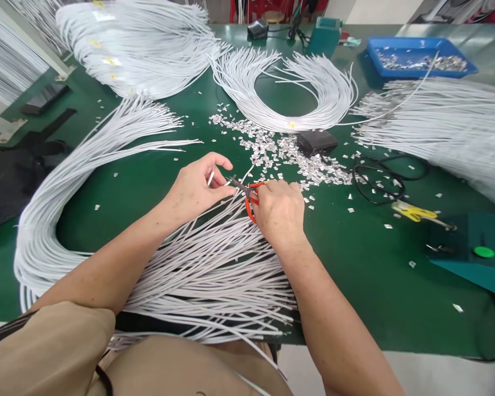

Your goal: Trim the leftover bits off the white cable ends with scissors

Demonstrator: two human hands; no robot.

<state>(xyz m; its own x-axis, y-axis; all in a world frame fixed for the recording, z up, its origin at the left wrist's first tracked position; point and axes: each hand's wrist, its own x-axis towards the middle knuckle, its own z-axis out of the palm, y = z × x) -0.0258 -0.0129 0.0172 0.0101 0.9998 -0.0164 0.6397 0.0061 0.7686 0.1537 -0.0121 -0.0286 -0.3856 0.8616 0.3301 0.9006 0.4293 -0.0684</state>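
Note:
My left hand [200, 184] is closed, its thumb and fingers pinching a white cable [210, 176] whose end points toward the pliers. In my right hand [281, 212] are small pliers [251, 201] with orange-red handles, the dark jaws close to my left thumb and fingertip. Whether the jaws bite on the cable end is too small to tell. Below both hands spreads a thick bundle of white cables [214, 269], curving round from the left side. Small silvery metal pieces [268, 146] lie scattered just beyond my hands.
More white cable coils [289, 124] lie at the back, and another bundle [445, 121] at right. A blue tray [421, 74] holds metal pieces. A black block [317, 143], a black cord [379, 201], yellow-handled tool [416, 212] and teal device [474, 258] sit on the green table [355, 286].

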